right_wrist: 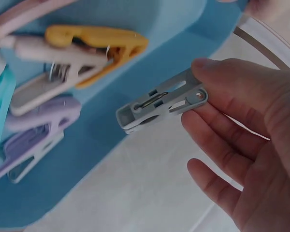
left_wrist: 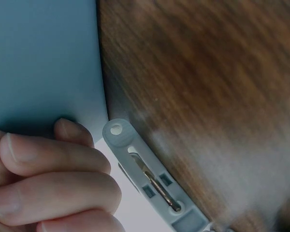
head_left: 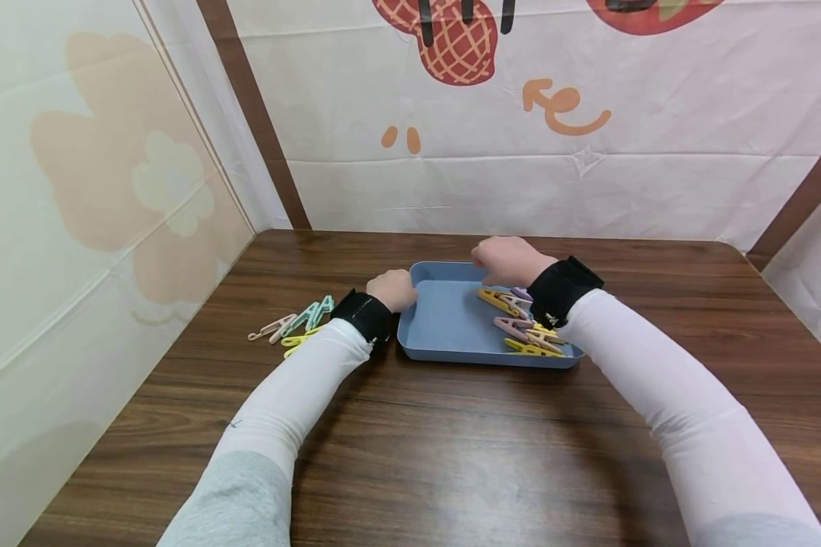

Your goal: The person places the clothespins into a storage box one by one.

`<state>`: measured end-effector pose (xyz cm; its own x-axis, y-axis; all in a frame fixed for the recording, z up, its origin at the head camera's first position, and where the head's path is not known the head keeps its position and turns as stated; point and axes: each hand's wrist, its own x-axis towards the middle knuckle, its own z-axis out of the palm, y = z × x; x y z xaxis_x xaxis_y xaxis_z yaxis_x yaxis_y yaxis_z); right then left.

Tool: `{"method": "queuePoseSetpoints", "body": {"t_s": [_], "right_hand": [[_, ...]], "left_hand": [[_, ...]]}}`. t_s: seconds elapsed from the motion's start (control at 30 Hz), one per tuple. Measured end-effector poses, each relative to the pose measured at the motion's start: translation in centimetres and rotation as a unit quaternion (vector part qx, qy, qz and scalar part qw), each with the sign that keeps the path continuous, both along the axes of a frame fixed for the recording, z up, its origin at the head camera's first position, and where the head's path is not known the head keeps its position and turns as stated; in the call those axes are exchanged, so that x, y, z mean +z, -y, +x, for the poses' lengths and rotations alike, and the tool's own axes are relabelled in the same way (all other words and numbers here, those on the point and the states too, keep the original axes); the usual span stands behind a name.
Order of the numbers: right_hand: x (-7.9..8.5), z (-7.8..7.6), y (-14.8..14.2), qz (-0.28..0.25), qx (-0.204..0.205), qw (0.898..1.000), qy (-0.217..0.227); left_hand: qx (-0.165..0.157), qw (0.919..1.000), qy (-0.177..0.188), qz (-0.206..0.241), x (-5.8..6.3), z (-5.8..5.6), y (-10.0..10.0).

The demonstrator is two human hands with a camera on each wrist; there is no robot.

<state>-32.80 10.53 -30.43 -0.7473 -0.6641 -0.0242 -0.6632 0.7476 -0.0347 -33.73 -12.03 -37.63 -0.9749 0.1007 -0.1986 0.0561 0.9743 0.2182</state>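
Pink, teal and yellow clothespins (head_left: 302, 318): here they are, bunched on the worktop (head_left: 445, 441) to the left of the blue tray (head_left: 445, 319), partly behind the left sleeve (head_left: 294, 395); a dip of that arm could scatter them.
Left hand (head_left: 392, 290): right at the tray's left rim, fingers well curled, and no, I cannot tell whether they grip anything.
Left grey clothespin (left_wrist: 157, 181): just beside those knuckles, near the tray's edge; if it is in the grasp, loosening there could drop it outside the tray.
Blue tray: left half bare, right half crowded; a knock from either hand could slide it and shift the lot.
Right hand (head_left: 511, 260): at the tray's far side, thumb and fingertip nearly closed in a pinch, other fingers loosely bent.
Right grey clothespin (right_wrist: 157, 99): and there it is, pinched by one end against the tray's wall in view; so slim a hold could twist, and a release too near the rim could miss.
Orange clothespin (right_wrist: 99, 37), lavender clothespin (right_wrist: 48, 108): in the tray's right half, overlapping neighbours; anything landing on them could skid.
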Motion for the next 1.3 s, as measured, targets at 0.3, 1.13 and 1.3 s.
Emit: {"method": "queuePoseSetpoints", "body": {"t_s": [0.3,1.13,1.3], "right_hand": [[-1.2,-0.1,1.1,0.003,-0.003,1.000,0.004],[-3.0,-0.6,0.6,-0.016,-0.042,0.999,-0.026],[-3.0,-0.4,0.5,-0.018,-0.034,0.999,-0.036]], "left_hand": [[-0.003,1.0000,0.006,-0.005,0.6,0.6,-0.2],[-0.002,1.0000,-0.002,-0.001,0.5,0.5,-0.2],[-0.002,1.0000,-0.003,0.001,0.4,0.4,-0.1]]}}
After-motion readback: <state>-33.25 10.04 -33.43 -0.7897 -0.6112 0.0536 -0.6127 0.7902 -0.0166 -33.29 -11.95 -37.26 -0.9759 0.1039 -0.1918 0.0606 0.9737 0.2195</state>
